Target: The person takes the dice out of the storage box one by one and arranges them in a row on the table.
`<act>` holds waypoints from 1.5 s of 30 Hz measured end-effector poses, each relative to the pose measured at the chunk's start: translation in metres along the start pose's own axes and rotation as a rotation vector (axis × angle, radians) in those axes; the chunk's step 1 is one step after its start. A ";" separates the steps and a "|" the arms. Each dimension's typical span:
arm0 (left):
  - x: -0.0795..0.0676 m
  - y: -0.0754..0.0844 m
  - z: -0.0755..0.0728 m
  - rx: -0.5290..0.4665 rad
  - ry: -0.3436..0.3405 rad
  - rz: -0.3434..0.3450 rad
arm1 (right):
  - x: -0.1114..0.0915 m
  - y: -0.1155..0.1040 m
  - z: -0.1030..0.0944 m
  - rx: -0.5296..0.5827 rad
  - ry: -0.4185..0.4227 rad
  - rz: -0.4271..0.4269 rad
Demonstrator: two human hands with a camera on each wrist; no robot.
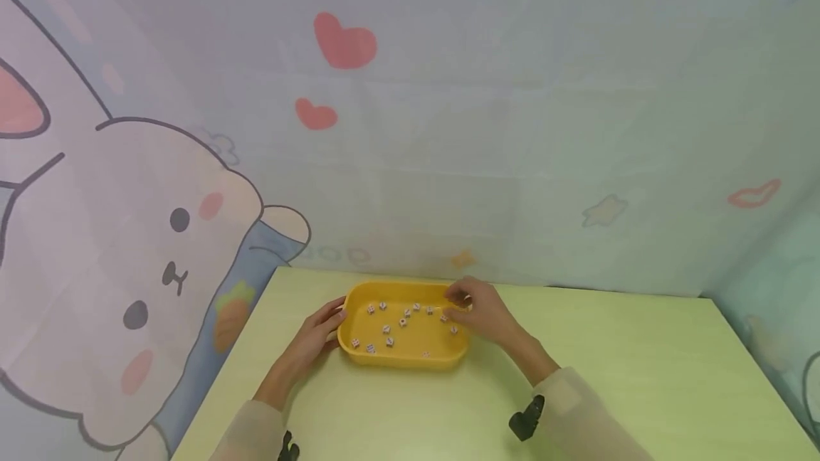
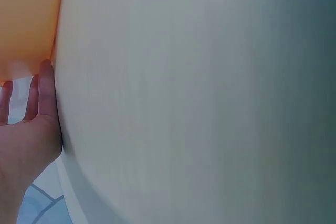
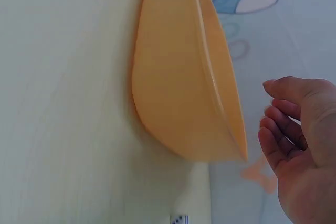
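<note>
A shallow yellow plastic tray (image 1: 403, 361) with rounded corners sits on the table, several small white dice (image 1: 386, 329) scattered over its floor. My left hand (image 1: 312, 336) touches the tray's left end, its fingers fairly straight against the outside in the left wrist view. Over the tray's right end hovers my right hand (image 1: 482, 310), fingers loosely bent. The right wrist view shows a gap between its thumb and fingers, with nothing visible in it. In that view, one die (image 3: 179, 219) shows at the bottom edge, outside the tray, partly cut off.
The pale yellow-green table (image 1: 615, 361) extends to both sides of the tray. Behind it hangs a fabric backdrop (image 1: 500, 126) printed with a rabbit and hearts. Black wrist devices (image 1: 527, 418) sit at the sleeve cuffs.
</note>
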State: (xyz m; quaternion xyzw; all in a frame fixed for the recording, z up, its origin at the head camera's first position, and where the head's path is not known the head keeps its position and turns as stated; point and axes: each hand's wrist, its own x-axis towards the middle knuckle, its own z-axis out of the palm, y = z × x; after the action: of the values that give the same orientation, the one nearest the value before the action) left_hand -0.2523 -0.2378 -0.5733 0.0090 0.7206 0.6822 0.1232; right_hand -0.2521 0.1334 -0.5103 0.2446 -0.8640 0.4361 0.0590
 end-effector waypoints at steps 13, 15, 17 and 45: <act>-0.004 -0.005 0.004 -0.020 -0.017 -0.012 | 0.010 -0.014 0.062 0.096 -0.019 -0.016; -0.003 -0.005 0.005 -0.025 -0.026 -0.018 | 0.011 -0.014 0.068 0.103 -0.022 -0.012; -0.003 -0.004 0.006 -0.020 -0.032 -0.017 | 0.010 -0.012 0.073 0.104 -0.027 -0.008; 0.000 0.005 0.004 -0.002 -0.079 -0.025 | 0.015 -0.017 0.082 -0.037 -0.139 0.050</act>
State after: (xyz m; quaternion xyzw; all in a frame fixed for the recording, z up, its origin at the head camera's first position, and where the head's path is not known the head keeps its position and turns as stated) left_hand -0.2521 -0.2337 -0.5689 0.0268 0.7147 0.6803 0.1601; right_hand -0.2480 0.0551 -0.5437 0.2515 -0.8799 0.4032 -0.0073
